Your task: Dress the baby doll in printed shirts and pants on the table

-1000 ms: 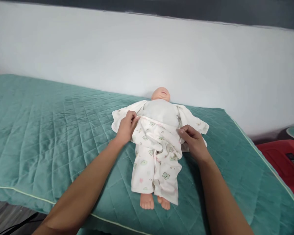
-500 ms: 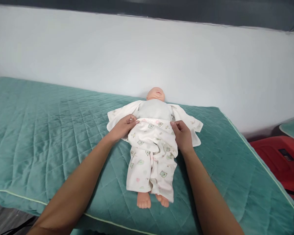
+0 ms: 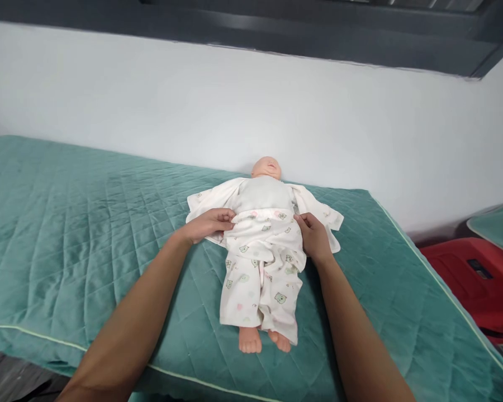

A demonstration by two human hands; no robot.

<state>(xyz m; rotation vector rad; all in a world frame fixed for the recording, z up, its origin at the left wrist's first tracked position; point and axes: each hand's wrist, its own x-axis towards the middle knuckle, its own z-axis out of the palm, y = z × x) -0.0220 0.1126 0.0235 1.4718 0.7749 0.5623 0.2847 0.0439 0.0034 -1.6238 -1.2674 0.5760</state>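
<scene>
A baby doll [image 3: 266, 168] lies on its back, head toward the wall and bare feet toward me. It wears white pants [image 3: 262, 290] printed with small green animals, the waistband drawn up over its belly. A white jacket [image 3: 316, 209] lies spread on both sides of the pale grey torso [image 3: 264, 194]. My left hand [image 3: 212, 224] is closed at the left side of the waistband, fingertips at the cloth. At the right side, my right hand [image 3: 315, 237] pinches the waistband edge between thumb and fingers. The doll's arms are hidden under the jacket sleeves.
A green quilted cover [image 3: 88, 240] with pale piping spreads under the doll. Behind it rises a white wall [image 3: 171, 100] below a dark frame [image 3: 235, 28]. A red plastic seat [image 3: 465, 279] stands past the right edge.
Both hands stay at the waistband with little movement; the left fingers shift slightly at the cloth. The camera view has tilted up a little, showing more of the dark frame.
</scene>
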